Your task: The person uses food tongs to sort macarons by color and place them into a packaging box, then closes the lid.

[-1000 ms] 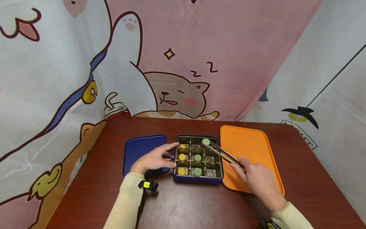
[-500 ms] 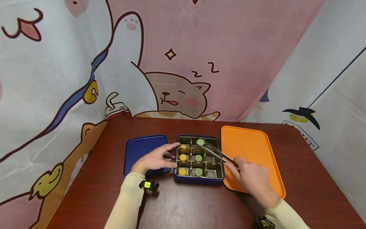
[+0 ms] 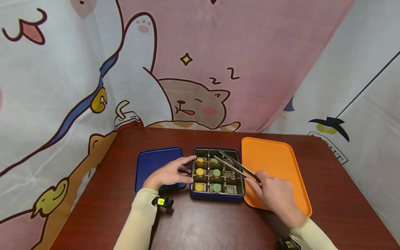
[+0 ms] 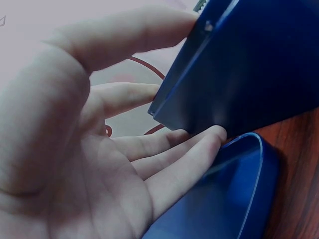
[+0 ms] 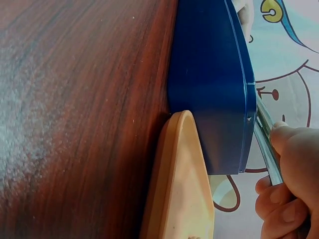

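Observation:
My right hand [image 3: 276, 194] grips metal tongs [image 3: 237, 168], whose tips stand apart over the back middle compartment of a blue box [image 3: 215, 198]. Under them lies a green macaron [image 3: 215, 160], partly covered by one arm of the tongs. Two more green macarons [image 3: 216, 172] lie in the same column. The left column holds three yellow macarons [image 3: 199, 172], one in each compartment. My left hand [image 3: 170, 172] rests its fingertips on the box's left side, fingers fairly straight. In the left wrist view, thumb and fingers touch the blue wall [image 4: 239, 74].
A blue lid [image 3: 148, 165] lies left of the box, partly under my left hand. On the right, an orange tray [image 3: 268, 156] sits close against the box, with my right hand above it. A patterned cloth [image 3: 256, 62] hangs behind the brown table [image 3: 200, 225].
The tongs carried a green macaron left to the back middle compartment, then spread and let it go; it now lies lower, inside. My left hand has stayed at the box.

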### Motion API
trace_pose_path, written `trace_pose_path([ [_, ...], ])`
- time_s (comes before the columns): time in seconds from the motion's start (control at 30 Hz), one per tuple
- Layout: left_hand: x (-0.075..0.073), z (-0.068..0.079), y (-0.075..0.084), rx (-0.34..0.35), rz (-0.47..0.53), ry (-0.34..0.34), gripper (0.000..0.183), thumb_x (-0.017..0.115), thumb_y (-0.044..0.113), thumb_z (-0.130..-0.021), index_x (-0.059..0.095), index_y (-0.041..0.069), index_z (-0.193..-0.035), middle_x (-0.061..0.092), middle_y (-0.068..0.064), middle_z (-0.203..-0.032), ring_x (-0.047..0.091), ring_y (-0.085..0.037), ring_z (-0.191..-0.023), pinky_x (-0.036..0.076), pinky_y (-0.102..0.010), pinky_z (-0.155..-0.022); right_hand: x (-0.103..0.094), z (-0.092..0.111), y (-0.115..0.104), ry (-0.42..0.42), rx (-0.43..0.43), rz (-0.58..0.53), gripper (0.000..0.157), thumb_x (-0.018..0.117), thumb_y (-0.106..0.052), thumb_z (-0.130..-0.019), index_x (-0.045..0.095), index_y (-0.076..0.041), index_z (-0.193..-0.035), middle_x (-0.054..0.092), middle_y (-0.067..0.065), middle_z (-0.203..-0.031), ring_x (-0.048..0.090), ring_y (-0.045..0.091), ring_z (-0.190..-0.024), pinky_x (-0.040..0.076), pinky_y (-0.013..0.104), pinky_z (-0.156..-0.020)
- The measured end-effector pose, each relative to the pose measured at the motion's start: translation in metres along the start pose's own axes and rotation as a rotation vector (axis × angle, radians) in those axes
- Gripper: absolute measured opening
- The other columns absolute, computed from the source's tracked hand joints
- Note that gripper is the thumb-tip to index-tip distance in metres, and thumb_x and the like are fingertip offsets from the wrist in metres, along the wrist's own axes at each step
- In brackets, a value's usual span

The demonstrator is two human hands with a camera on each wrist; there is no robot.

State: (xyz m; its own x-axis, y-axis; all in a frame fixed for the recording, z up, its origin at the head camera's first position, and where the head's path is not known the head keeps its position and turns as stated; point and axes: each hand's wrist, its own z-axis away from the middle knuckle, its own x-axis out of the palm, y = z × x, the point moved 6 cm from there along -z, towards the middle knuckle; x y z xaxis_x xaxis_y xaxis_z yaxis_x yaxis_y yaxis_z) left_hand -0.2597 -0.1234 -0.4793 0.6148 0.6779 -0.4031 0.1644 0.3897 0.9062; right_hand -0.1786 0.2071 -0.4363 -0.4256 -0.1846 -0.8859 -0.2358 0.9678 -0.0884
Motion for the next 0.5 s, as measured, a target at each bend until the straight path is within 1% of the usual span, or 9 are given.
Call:
trace_pose_path([
  [0.13,0.001,0.000,0.000,-0.002,-0.004,-0.003,0.091,0.082,0.021,-0.094,0.029,0.018,-0.168,0.029,-0.016,-0.169,0.056,-0.036,-0.135,0.053,-0.051,-0.108,-0.001,0.002,0.004,-0.015,-0.004,-0.014,0.048,0.078,-0.052,-0.092,0.046,-0.019,-0.076,0.031,-0.008,-0.049,0.031,0.016,-0.040,0.022,0.032,-0.038],
  [0.3,0.000,0.000,0.001,-0.007,-0.003,0.001,0.091,0.081,0.020,-0.094,0.028,0.018,-0.169,0.029,-0.015,-0.169,0.056,-0.035,-0.135,0.053,-0.049,-0.107,-0.001,0.006,0.013,-0.081,0.040,-0.041,0.044,0.074,-0.053,-0.096,0.050,-0.019,-0.082,0.034,-0.006,-0.050,0.035,0.017,-0.042,0.025,0.033,-0.038],
  [0.43,-0.001,-0.001,0.000,-0.007,-0.007,0.006,0.091,0.081,0.019,-0.094,0.028,0.018,-0.169,0.029,-0.014,-0.169,0.057,-0.034,-0.135,0.054,-0.048,-0.107,-0.002,0.009,0.019,-0.100,0.057,-0.052,0.035,0.074,-0.050,-0.096,0.062,-0.018,-0.094,0.036,-0.008,-0.051,0.036,0.015,-0.043,0.027,0.032,-0.038],
  [0.5,0.000,-0.001,-0.001,-0.006,-0.012,0.006,0.091,0.081,0.018,-0.094,0.028,0.018,-0.169,0.029,-0.014,-0.169,0.057,-0.034,-0.135,0.054,-0.048,-0.106,-0.003,0.011,0.021,-0.102,0.062,-0.057,0.034,0.075,-0.050,-0.096,0.068,-0.017,-0.104,0.040,-0.009,-0.052,0.038,0.015,-0.043,0.028,0.032,-0.038],
])
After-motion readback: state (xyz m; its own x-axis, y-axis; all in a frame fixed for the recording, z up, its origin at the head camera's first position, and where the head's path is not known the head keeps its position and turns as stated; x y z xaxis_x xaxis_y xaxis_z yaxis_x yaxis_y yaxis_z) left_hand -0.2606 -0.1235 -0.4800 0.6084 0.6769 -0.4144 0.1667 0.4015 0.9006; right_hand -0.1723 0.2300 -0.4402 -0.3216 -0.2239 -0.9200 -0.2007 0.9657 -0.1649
